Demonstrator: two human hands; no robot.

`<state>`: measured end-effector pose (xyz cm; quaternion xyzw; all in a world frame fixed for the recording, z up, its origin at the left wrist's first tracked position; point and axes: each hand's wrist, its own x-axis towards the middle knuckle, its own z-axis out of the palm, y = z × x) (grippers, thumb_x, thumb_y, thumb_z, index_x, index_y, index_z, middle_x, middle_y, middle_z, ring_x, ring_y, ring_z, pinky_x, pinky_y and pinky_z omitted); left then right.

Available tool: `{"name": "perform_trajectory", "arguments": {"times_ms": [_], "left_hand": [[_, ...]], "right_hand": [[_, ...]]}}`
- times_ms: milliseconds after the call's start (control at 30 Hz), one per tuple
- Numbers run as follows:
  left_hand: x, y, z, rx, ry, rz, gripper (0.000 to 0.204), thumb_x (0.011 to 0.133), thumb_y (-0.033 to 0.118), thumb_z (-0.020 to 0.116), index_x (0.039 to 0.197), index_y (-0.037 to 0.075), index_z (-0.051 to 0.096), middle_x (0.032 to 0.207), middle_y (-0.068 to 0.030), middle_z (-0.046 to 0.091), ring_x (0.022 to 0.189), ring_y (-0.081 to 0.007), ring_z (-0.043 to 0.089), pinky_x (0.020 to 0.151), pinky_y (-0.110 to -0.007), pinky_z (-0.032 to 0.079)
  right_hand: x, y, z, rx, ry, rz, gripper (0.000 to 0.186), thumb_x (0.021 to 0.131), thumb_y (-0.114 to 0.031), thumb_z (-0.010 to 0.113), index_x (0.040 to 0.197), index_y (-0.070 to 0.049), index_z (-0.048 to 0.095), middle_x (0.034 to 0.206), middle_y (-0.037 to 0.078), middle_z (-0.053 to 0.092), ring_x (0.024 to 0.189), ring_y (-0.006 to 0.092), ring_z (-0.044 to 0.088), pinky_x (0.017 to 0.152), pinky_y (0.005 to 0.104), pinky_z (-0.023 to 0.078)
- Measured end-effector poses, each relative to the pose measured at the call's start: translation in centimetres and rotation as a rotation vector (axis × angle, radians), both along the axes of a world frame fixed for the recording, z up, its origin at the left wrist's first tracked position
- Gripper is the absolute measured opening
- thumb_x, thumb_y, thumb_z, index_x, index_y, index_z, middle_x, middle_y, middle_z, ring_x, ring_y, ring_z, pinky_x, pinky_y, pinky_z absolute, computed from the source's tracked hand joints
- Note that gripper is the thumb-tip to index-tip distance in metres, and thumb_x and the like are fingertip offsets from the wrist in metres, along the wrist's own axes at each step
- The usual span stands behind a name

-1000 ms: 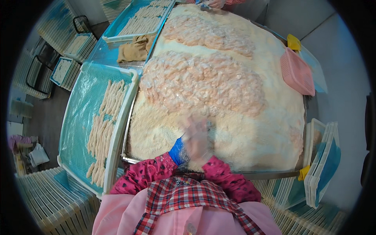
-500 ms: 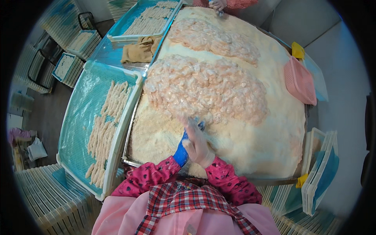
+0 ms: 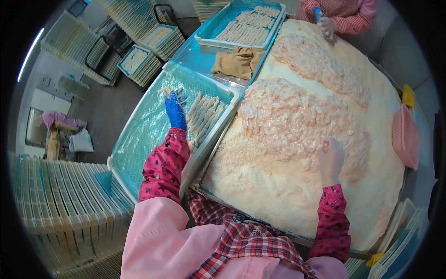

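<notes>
My left hand, in a blue glove, reaches over the blue-lined white tray on the left. Its fingers are closed on a pale crumb-coated meat strip at the fingertips. Beside it, coated strips lie in rows on the tray's mesh. My right hand, in a thin whitish glove, is at the near edge of a wet heap of raw meat pieces. Its fingers are curled in; what they hold, if anything, cannot be made out. Pale crumbs cover the worktable in front of me.
Beyond lie a second raw heap, another tray of strips and a brown cloth. A co-worker's gloved hands are at the far end. A pink basket stands right; stacked trays fill the lower left.
My hands, together over the crumbs before, have parted. The left has gone out over the tray with a strip, the right to the raw heap. The view has swung left.
</notes>
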<state>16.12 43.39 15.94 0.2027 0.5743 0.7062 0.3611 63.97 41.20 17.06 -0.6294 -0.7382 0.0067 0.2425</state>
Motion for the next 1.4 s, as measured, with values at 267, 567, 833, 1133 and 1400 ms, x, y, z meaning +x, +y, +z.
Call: {"name": "perform_trajectory", "arguments": {"times_ms": [267, 567, 833, 1133, 1400], "left_hand": [[-12.2, 3.2, -10.2, -0.144, 0.247, -0.422, 0.049, 0.097, 0.038, 0.036, 0.127, 0.001, 0.045, 0.123, -0.0143, 0.051, 0.11, -0.0245, 0.05, 0.095, -0.04, 0.038], [13.9, -7.7, -0.5, 0.156, 0.961, -0.644, 0.038, 0.088, 0.014, 0.059, 0.123, 0.002, 0.051, 0.119, -0.0148, 0.056, 0.112, -0.0245, 0.052, 0.096, -0.034, 0.039], [28.4, -13.3, -4.0, 0.229, 1.209, -1.334, 0.079, 0.071, 0.026, 0.072, 0.138, 0.009, 0.034, 0.118, -0.0152, 0.055, 0.104, -0.0327, 0.053, 0.092, -0.041, 0.041], [25.7, -12.9, -3.7, 0.164, 1.35, -1.049, 0.05, 0.081, 0.028, 0.064, 0.126, 0.012, 0.051, 0.116, -0.0137, 0.056, 0.097, -0.0322, 0.056, 0.081, -0.038, 0.045], [26.1, -11.4, -4.2, -0.143, -0.2, -0.853, 0.041, 0.087, 0.016, 0.061, 0.124, 0.002, 0.05, 0.119, -0.0055, 0.057, 0.095, -0.0159, 0.056, 0.08, -0.027, 0.046]], "right_hand": [[0.9, -1.2, 2.2, -0.006, 0.65, -0.104, 0.018, 0.069, 0.001, 0.061, 0.086, -0.006, 0.058, 0.084, 0.011, 0.061, 0.08, 0.03, 0.057, 0.073, 0.0364, 0.046], [2.6, -12.0, -0.5, -0.27, 0.462, 0.08, 0.026, 0.074, -0.008, 0.063, 0.1, -0.006, 0.061, 0.097, 0.013, 0.06, 0.09, 0.0273, 0.059, 0.079, 0.0378, 0.046], [0.5, -15.1, -2.6, -0.067, 0.232, 0.098, 0.031, 0.077, 0.0, 0.057, 0.108, -0.004, 0.06, 0.096, 0.013, 0.062, 0.091, 0.0299, 0.058, 0.08, 0.0368, 0.046], [2.1, -15.0, -0.1, -0.192, -0.067, 0.116, 0.038, 0.069, -0.004, 0.063, 0.107, -0.009, 0.063, 0.1, 0.01, 0.063, 0.095, 0.027, 0.057, 0.09, 0.0371, 0.04], [1.6, -13.4, -1.3, -0.153, 0.297, 0.315, 0.028, 0.074, -0.005, 0.062, 0.102, -0.007, 0.065, 0.109, 0.011, 0.062, 0.105, 0.0267, 0.056, 0.089, 0.0384, 0.044]]}}
